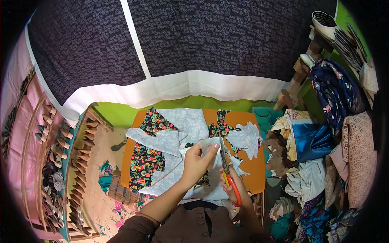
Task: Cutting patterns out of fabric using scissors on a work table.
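My left hand [196, 160] pinches a piece of pale-backed fabric [208, 142] between thumb and fingers, lifted over the middle of the board. Just right of it, my right hand [234, 189] grips scissors [227, 172] with red and yellow handles. Their blades point away from me and lie against the edge of the held fabric; whether they are apart is hard to tell. Beneath both hands spreads cloth with a black, bright floral face [146, 164] and a pale reverse [190, 117]. An irregular cut piece [245, 139] lies to the right, pale side up.
The cloth rests on an orange board [256, 178]. At left stands a wooden rack [83, 152] with rows of brown pointed pieces; scraps [106, 174] litter the floor beside it. Piled fabrics [312, 139] crowd the right side. Dark patterned cloth [210, 40] hangs at the far side.
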A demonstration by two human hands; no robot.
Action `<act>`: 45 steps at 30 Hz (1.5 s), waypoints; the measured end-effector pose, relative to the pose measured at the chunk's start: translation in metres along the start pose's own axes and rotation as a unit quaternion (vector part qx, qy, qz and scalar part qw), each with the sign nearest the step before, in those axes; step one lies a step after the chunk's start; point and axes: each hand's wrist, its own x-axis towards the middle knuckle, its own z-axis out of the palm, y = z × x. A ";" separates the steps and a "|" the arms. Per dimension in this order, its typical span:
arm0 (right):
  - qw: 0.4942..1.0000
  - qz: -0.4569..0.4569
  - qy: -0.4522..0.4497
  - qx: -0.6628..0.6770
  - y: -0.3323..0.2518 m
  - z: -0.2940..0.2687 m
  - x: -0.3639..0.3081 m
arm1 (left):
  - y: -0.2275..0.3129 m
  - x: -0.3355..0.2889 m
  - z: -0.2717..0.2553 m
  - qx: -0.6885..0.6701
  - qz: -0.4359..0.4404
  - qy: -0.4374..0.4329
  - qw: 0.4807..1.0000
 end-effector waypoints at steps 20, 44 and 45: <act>0.992 0.016 0.021 0.121 0.004 0.006 0.005 | 0.000 0.000 -0.006 0.040 -0.072 -0.053 0.995; 0.994 -0.057 0.018 0.092 0.011 -0.007 -0.001 | -0.004 0.004 -0.018 0.089 -0.082 -0.086 0.989; 0.994 -0.058 0.021 0.092 0.018 -0.011 0.003 | -0.005 0.005 -0.016 0.089 -0.082 -0.089 0.989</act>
